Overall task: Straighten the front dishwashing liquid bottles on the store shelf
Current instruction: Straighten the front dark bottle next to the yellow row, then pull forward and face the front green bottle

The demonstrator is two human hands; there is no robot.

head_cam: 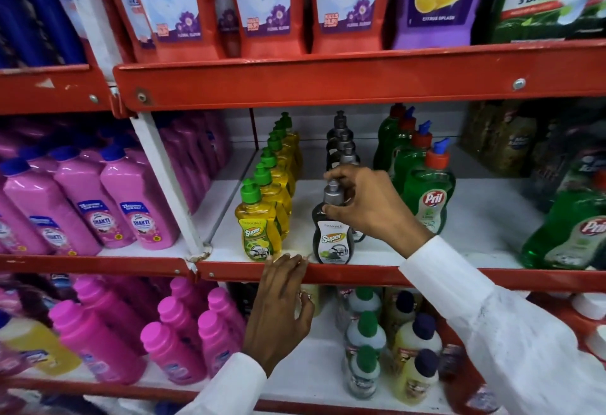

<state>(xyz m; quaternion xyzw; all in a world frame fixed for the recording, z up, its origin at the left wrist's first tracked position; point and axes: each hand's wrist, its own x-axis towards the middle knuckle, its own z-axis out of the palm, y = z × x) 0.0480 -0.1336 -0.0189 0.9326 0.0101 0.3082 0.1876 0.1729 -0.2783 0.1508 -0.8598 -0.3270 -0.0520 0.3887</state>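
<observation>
On the middle shelf stand three rows of dishwashing liquid. The front black bottle (332, 237) has a grey cap and stands upright at the shelf's front edge; my right hand (367, 204) grips its neck and cap. To its left the front yellow bottle (259, 231) with a green cap stands upright, untouched. The front green Pril bottle (429, 195) with a red cap stands further back on the right. My left hand (282, 303) rests with its fingertips on the red front lip (360, 275) of the shelf, between the yellow and black bottles, holding nothing.
Pink Shakti bottles (131, 214) fill the bay to the left, behind a white upright post (167, 181). A large green Pril bottle (570, 231) stands at the far right. Red cleaner pouches (259, 4) hang on the shelf above. Mixed bottles crowd the shelf below.
</observation>
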